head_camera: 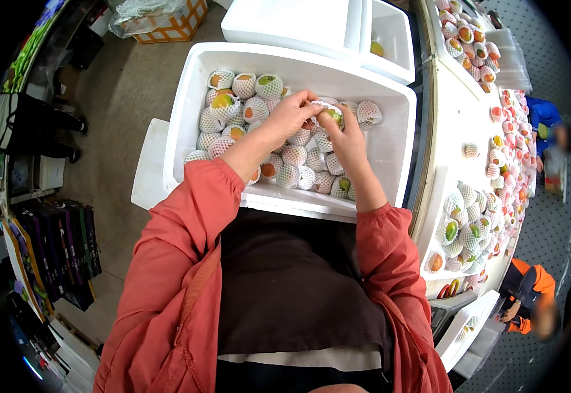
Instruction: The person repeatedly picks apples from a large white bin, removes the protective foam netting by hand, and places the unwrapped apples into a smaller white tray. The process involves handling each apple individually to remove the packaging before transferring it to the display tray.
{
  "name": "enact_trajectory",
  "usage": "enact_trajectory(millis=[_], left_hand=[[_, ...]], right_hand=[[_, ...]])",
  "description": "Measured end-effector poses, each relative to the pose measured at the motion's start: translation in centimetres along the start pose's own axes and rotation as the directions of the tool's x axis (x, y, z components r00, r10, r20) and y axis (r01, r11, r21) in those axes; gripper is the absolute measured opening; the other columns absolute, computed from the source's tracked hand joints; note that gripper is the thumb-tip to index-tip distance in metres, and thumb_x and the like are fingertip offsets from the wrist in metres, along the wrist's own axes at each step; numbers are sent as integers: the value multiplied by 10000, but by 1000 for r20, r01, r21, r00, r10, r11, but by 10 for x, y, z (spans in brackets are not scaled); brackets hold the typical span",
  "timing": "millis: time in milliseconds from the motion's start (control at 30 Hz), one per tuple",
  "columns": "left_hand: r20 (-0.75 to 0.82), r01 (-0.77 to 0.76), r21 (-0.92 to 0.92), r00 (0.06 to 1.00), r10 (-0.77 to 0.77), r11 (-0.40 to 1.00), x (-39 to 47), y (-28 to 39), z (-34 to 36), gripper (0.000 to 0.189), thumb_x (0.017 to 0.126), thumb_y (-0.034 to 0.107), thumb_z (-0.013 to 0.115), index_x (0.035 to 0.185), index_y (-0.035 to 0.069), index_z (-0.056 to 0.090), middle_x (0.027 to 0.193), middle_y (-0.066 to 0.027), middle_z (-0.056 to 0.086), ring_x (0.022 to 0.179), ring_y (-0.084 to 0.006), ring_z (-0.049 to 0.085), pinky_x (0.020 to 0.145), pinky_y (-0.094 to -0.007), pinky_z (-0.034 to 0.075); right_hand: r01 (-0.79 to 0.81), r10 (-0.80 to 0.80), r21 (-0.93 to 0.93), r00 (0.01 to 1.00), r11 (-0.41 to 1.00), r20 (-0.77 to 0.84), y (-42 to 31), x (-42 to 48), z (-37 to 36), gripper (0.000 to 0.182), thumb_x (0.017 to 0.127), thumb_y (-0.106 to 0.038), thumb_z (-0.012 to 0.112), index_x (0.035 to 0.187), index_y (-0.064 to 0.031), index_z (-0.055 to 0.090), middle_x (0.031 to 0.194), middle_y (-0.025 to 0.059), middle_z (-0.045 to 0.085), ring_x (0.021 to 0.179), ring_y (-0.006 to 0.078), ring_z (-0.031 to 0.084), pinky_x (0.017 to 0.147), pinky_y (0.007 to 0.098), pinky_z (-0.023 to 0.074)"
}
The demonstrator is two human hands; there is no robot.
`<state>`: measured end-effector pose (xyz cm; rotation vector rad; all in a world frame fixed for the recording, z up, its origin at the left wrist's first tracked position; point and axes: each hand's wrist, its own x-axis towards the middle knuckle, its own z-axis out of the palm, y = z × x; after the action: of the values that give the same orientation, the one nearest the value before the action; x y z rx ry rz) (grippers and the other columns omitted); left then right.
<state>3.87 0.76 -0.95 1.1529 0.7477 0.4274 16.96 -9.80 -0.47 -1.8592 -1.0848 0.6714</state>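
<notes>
A green-and-orange fruit [333,114] in a white foam net is held between both my hands, above a large white foam box [388,142]. My left hand [292,114] pinches the net at the fruit's left side. Around the right side curls my right hand [347,140], its thumb on the fruit's skin. Below them, the box holds many round fruits [256,109] in white foam nets, heaped mostly at the left and middle. Some show orange or green skin through the mesh. My fingers partly hide the held fruit.
Foam boxes [290,22] adjoin the far rim. A pale counter [455,132] at right carries netted fruit [509,167] and a foam tray [433,236]. Two people [543,118] [531,294] are beyond it. At left, another person's legs [64,125] stand near stacked dark boxes [59,245].
</notes>
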Motion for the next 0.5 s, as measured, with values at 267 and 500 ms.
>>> enact_trajectory(millis=[267, 500], left_hand=[[137, 105, -512, 990, -40, 852, -1, -4, -3, 225, 1010, 212, 469, 1125, 38, 554, 1071, -61, 624, 947, -140, 622, 831, -324, 535], [191, 232, -665, 972, -139, 709, -6, 14, 0, 315, 1010, 230, 455, 1185, -18, 540, 1114, -124, 640, 1020, -215, 656, 890, -378, 555]], right_hand=[[-343, 214, 590, 936, 731, 279, -7, 5, -15, 468, 886, -300, 604, 1276, -53, 524, 1196, 103, 568, 1033, 213, 581, 845, 351, 481], [-446, 245, 874, 885, 194, 397, -3, 14, -27, 477, 952, -386, 326, 1213, -43, 532, 1177, 96, 596, 1025, 221, 600, 853, 391, 494]])
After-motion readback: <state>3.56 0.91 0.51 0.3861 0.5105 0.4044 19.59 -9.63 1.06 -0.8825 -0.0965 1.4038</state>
